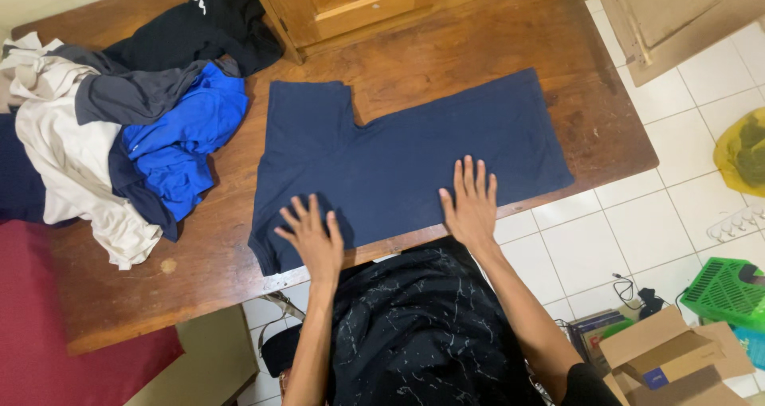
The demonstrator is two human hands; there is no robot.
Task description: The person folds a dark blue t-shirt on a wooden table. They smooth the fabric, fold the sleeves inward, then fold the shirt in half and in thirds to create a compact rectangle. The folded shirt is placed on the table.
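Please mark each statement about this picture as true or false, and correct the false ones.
1. Both hands lie flat on the navy shirt. True: the left hand and the right hand press on it with fingers spread.
2. The shirt hangs on a chair. False: it lies spread on the wooden table.
3. A pile of clothes sits to the left of the shirt. True.
4. The pile holds only white clothes. False: it also has bright blue, grey and dark pieces.
5. A green basket stands on the table. False: it is on the tiled floor.

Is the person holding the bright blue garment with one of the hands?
No, both the left hand and the right hand lie flat on the navy T-shirt; the bright blue garment lies apart.
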